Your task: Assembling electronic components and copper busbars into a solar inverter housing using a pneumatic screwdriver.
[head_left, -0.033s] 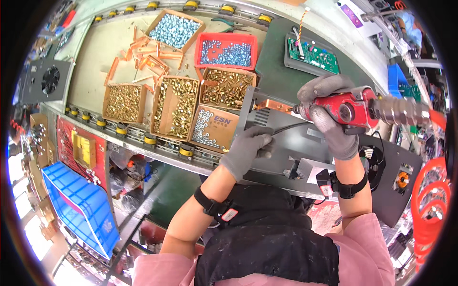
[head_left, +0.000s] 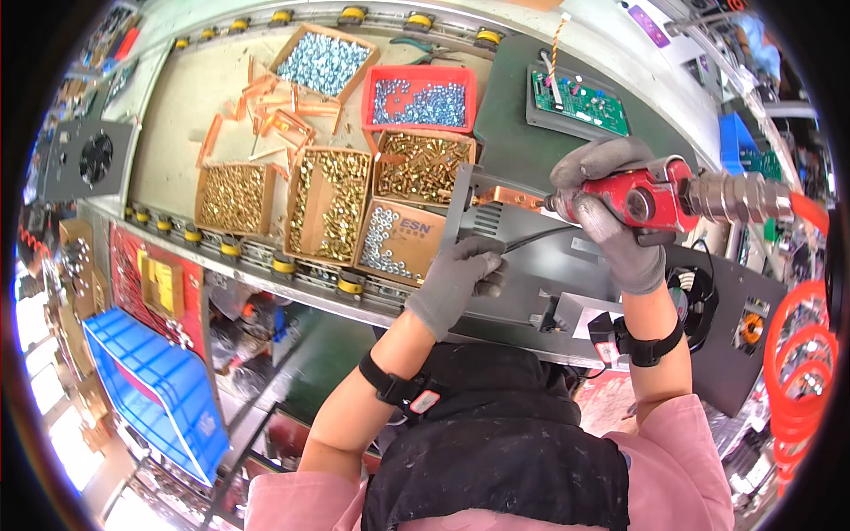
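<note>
Firmly within right hand fingers, red screwdriver

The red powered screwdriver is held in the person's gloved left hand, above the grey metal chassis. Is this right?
Not quite. In the head view the red powered screwdriver is held in the gloved right hand, above the grey metal chassis. The gloved left hand rests on the chassis edge.

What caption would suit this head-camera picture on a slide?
Gloved right hand drives a red power screwdriver into a grey metal chassis, steadied by the left hand.
</note>
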{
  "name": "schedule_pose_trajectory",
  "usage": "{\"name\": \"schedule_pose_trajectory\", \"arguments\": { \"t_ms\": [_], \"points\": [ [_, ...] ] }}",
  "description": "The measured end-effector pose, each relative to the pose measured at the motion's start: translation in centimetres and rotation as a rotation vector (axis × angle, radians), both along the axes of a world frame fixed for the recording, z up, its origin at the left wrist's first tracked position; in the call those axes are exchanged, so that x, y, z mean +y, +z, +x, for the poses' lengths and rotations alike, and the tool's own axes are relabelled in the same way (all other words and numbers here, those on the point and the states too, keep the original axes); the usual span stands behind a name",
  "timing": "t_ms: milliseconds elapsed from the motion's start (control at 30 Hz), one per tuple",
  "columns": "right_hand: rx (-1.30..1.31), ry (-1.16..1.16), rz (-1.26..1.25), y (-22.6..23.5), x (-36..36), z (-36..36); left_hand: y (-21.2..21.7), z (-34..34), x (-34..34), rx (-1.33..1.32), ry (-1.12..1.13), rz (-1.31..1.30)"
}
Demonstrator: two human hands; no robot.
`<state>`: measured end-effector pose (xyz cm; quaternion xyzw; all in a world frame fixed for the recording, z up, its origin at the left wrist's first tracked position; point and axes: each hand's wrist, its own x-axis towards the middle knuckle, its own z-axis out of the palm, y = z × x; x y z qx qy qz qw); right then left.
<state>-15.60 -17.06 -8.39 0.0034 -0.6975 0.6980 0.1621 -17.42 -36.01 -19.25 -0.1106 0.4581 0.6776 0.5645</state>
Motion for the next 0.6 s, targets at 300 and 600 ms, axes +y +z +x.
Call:
{"name": "schedule_pose_trajectory", "arguments": {
  "t_ms": [300, 600],
  "points": [
    [-0.024, -0.211, -0.050, 2.9, 2.2, 0.3, 3.0, -3.9, -0.6, 0.282, -0.191, -0.142],
    [-0.063, -0.819, 0.072, 6.5, 2.6, 23.6, 2.8, -5.9, 8.5, 1.604, -0.444, -0.559]
  ]
}}
